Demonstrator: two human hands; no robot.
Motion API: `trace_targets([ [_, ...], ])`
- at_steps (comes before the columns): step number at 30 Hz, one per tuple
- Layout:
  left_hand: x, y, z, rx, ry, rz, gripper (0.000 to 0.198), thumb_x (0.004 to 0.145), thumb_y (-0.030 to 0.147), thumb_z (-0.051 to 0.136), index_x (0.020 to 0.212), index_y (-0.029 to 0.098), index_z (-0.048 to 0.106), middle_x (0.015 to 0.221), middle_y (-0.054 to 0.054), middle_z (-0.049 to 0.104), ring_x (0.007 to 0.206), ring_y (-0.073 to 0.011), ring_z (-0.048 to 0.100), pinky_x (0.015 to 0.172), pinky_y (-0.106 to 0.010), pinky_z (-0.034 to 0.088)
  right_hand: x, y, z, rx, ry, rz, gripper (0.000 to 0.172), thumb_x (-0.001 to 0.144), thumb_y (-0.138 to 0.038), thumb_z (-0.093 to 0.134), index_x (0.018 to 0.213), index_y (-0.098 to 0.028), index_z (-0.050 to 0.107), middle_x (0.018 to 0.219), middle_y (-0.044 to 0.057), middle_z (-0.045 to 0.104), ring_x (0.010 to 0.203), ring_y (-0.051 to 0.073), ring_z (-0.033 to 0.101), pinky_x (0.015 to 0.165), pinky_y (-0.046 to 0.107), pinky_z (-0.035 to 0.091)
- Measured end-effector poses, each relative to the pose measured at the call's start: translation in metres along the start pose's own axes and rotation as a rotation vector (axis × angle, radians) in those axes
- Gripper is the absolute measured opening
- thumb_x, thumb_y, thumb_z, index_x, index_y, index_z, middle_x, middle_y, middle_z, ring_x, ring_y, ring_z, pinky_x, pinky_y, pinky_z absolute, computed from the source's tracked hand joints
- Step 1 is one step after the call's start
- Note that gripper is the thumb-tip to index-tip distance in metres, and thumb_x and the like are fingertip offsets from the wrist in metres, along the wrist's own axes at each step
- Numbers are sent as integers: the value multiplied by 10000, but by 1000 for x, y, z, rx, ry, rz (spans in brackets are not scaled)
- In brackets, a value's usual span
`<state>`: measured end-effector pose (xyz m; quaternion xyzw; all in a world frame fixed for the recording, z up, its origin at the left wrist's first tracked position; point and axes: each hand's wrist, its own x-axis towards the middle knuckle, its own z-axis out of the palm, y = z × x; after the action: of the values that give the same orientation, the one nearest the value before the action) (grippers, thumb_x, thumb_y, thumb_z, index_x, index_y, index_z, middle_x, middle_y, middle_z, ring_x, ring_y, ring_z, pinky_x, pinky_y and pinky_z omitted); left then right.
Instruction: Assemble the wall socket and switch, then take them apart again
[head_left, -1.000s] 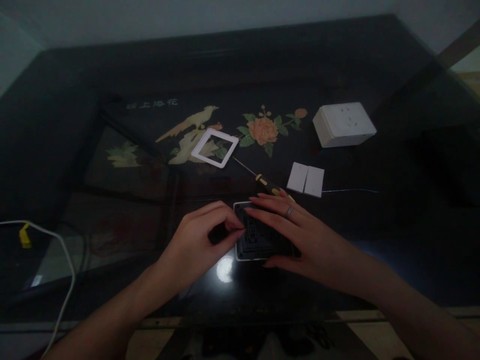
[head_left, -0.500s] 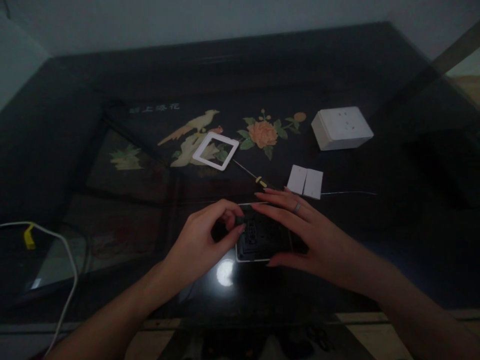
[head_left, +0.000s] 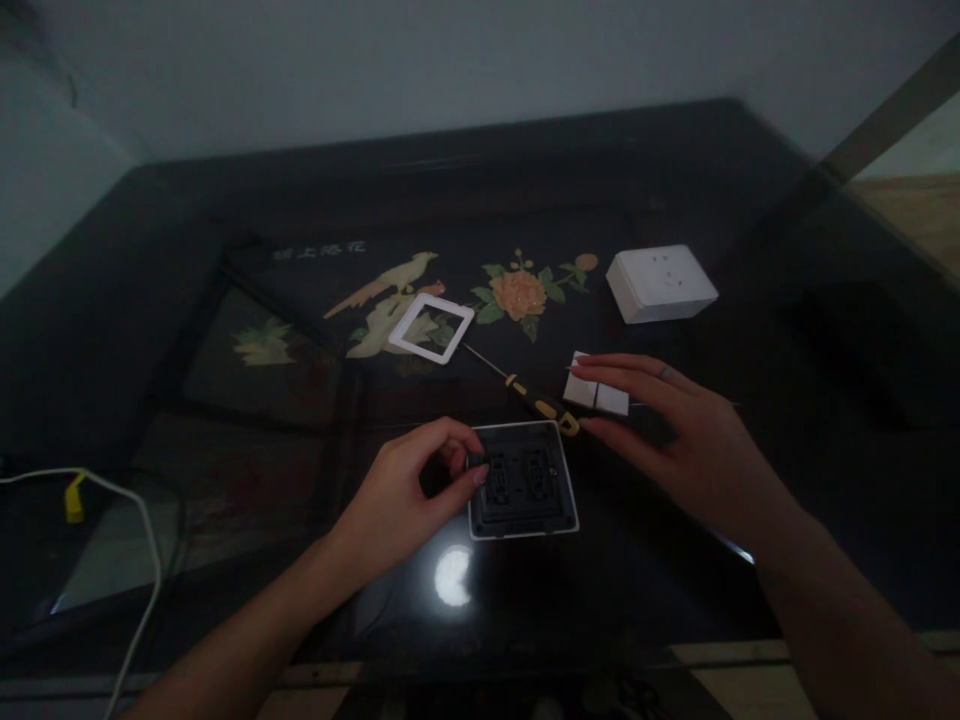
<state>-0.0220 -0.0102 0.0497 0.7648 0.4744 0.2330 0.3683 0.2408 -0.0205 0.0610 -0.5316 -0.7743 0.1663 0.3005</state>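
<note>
A dark switch module with a white rim (head_left: 523, 480) lies face-up on the black glass table (head_left: 675, 560). My left hand (head_left: 409, 490) is curled at its left edge, thumb and fingers pinched on the edge of the module. My right hand (head_left: 675, 430) hovers to the right with fingers stretched out, its fingertips over two white rocker plates (head_left: 596, 395). A yellow-and-black screwdriver (head_left: 525, 390) lies just behind the module, close to the right hand's lower fingers.
A white square frame (head_left: 431, 328) rests on the painted bird behind the module. A white socket box (head_left: 660, 283) sits at the back right. A white cable with a yellow tag (head_left: 75, 495) runs along the left edge.
My right hand lifted off the switch module and moved right and back to the white rocker plates, uncovering the module. My left hand stayed at the module's left edge. The view tilted downward.
</note>
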Motion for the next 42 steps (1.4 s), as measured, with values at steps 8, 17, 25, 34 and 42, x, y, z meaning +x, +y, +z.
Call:
trace_targets([
  [8,33,14,-20,281,-68,309,157,947,186,514,1056,190,626,951,-34,658,884,-164,639,794,-284,512,0,3,0,14,42,10,268,904,-207,597,1162,-176,665,1168,106,703,1096,247,662,959,463,550],
  [17,120,16,-11,596,-517,746,297,859,163,676,1144,240,651,1170,-66,687,1061,-209,630,889,-320,463,2,5,0,32,82,13,230,905,-192,591,1121,-186,669,1107,97,719,1063,247,672,929,476,555],
  [25,122,6,-3,526,-448,743,204,920,190,605,1119,198,649,1096,-69,713,1020,-190,661,881,-314,499,1,3,-3,63,121,5,217,902,-176,584,1102,-203,665,1090,89,716,1036,239,678,913,460,563],
  [34,73,24,-63,-379,418,553,370,781,192,800,1083,225,590,940,34,745,866,-141,728,780,-269,601,-5,-12,-2,185,153,-1,259,930,-257,580,1187,-233,608,1206,80,647,1105,219,637,938,404,554],
  [42,20,-5,-38,-703,624,333,504,794,210,798,1231,354,594,857,56,727,753,-118,714,687,-245,643,-13,-20,30,164,-412,-50,929,660,-460,841,1449,-263,393,1571,156,320,1420,346,363,1082,575,420],
])
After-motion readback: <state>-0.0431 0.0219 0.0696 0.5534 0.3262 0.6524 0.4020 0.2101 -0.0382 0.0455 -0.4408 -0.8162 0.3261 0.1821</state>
